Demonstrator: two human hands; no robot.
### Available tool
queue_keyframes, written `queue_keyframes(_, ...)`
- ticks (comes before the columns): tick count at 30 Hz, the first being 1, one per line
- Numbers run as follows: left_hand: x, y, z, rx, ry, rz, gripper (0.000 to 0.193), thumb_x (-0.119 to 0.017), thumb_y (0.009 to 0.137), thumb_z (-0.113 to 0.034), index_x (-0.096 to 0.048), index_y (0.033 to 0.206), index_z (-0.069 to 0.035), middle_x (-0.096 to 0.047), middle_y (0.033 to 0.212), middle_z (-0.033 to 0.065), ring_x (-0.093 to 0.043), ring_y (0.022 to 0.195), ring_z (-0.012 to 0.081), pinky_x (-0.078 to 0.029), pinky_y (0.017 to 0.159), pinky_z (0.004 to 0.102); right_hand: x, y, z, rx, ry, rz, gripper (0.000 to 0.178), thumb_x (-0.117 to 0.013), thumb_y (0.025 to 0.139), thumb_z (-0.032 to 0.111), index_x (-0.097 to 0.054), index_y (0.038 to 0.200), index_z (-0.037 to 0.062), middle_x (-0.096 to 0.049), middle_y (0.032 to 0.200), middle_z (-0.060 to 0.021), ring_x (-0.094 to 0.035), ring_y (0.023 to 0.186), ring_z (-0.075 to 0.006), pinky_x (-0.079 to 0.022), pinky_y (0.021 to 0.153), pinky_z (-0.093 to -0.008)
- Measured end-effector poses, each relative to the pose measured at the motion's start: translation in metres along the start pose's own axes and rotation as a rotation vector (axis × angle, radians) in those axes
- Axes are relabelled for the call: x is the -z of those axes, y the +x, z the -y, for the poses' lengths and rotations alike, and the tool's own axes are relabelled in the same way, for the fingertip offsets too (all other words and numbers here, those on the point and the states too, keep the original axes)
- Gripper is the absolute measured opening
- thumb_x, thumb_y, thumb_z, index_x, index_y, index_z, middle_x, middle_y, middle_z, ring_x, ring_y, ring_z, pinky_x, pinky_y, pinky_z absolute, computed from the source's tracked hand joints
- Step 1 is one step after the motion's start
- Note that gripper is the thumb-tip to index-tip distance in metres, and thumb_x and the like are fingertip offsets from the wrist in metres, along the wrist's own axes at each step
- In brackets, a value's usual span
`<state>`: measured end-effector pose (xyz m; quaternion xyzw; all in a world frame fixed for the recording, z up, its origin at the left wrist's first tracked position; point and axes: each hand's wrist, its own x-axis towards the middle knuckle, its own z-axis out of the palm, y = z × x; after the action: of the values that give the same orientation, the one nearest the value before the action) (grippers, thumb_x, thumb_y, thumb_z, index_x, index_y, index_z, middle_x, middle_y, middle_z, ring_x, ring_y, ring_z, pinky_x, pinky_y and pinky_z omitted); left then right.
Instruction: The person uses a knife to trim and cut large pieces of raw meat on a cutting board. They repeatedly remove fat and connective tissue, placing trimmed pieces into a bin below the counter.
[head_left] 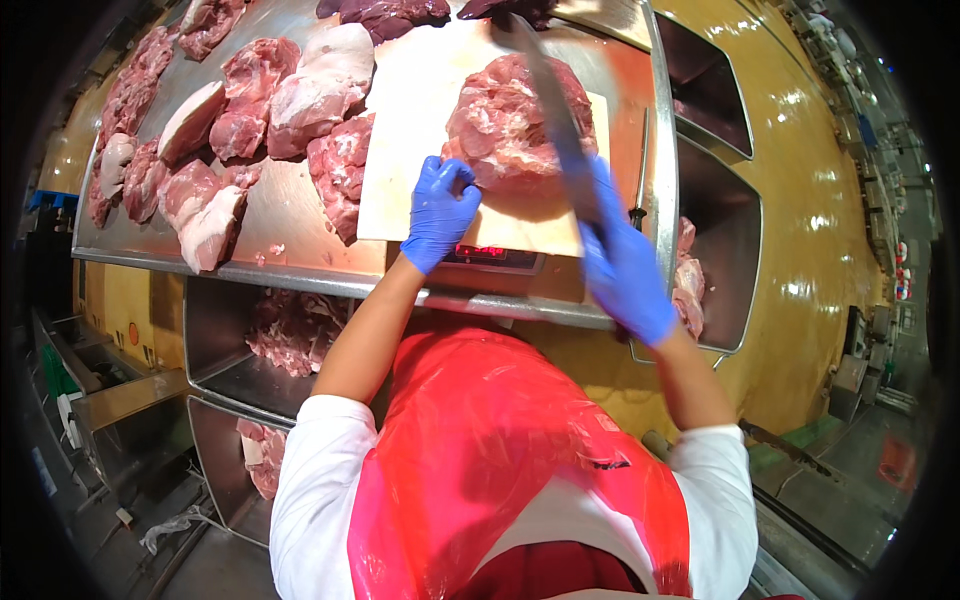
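Note:
A large boned piece of raw pork (505, 120) lies on a white cutting board (400, 130) in front of me. My left hand (440, 210), in a blue glove, is closed with curled fingers at the near left edge of that piece. In my right hand (625, 270), also gloved in blue, is a long butcher knife (560, 115). Its blade points away from me over the right side of the meat and looks smeared by motion. Whether the edge touches the meat, I cannot tell. Below the board, a scale display (490, 252) glows red.
Several pork pieces (235, 100) cover the left of the metal table (310, 262). Dark red meat (385, 15) lies at the far edge. A thin sharpening rod (643, 160) rests at the right. Metal bins (735, 260) holding meat stand on the right and lower left (215, 340).

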<state>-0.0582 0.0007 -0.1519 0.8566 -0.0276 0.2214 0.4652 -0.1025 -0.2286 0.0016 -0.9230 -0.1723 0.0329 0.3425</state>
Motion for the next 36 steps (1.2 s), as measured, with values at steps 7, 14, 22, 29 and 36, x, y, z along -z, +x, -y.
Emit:
queue_keyframes(7, 0.03, -0.014, -0.002, -0.054, 0.022, 0.019, 0.014, -0.068, 0.075, -0.006, -0.056, 0.081, -0.004, -0.052, 0.083, 0.0149, -0.055, 0.079, 0.0343, -0.047, 0.069, 0.0449, -0.091, 0.052, -0.008, 0.118, -0.099, 0.108, 0.081, -0.053, 0.088, 0.006, -0.016, 0.159, 0.0178, -0.065, 0.082, -0.0268, -0.065, 0.075, -0.0447, -0.05, 0.069, -0.0549)
queue_keyframes(14, 0.211, -0.142, 0.077, 0.24, 0.309, -0.351, 0.013, -0.068, 0.083, 0.003, -0.057, 0.088, -0.002, -0.056, 0.103, 0.0096, -0.057, 0.096, 0.0231, -0.047, 0.094, 0.0399, 0.011, -0.059, -0.031, -0.133, -0.101, 0.243, 0.06, -0.057, 0.093, 0.013, -0.039, 0.15, 0.0169, -0.067, 0.084, -0.0221, -0.067, 0.07, -0.0366, -0.052, 0.067, -0.0466)
queue_keyframes(22, 0.199, -0.076, 0.072, 0.262, 0.226, -0.265, 0.06, -0.062, 0.098, -0.023, -0.039, 0.146, 0.004, -0.035, 0.154, 0.0218, -0.036, 0.141, 0.0337, -0.028, 0.117, 0.0445, 0.01, 0.138, -0.163, -0.107, 0.866, -0.355, 0.027, -0.059, 0.099, 0.024, -0.064, 0.116, 0.0034, -0.068, 0.097, -0.0014, -0.061, 0.09, -0.0113, -0.047, 0.084, -0.0277)
queue_keyframes(29, -0.008, 0.054, -0.004, 0.302, -0.495, -0.035, 0.071, -0.06, 0.099, -0.032, -0.029, 0.15, 0.006, -0.033, 0.154, 0.0214, -0.029, 0.145, 0.0317, -0.022, 0.12, 0.0392, -0.097, 0.128, -0.125, -0.245, 1.215, -0.596, 0.02, -0.059, 0.097, 0.028, -0.063, 0.094, 0.0079, -0.056, 0.084, 0.0029, -0.049, 0.075, -0.0076, -0.042, 0.069, -0.0251)
queue_keyframes(36, 0.054, 0.134, 0.05, 0.508, -0.736, 0.433, 0.042, -0.063, 0.096, -0.029, -0.06, 0.132, -0.007, -0.06, 0.129, 0.0073, -0.056, 0.117, 0.0187, -0.044, 0.103, 0.0336, -0.105, 0.053, -0.098, -0.104, 0.346, -0.575, 0.03, -0.06, 0.099, 0.023, -0.056, 0.1, -0.0069, -0.061, 0.092, -0.0221, -0.06, 0.084, -0.0265, -0.047, 0.078, -0.0368)
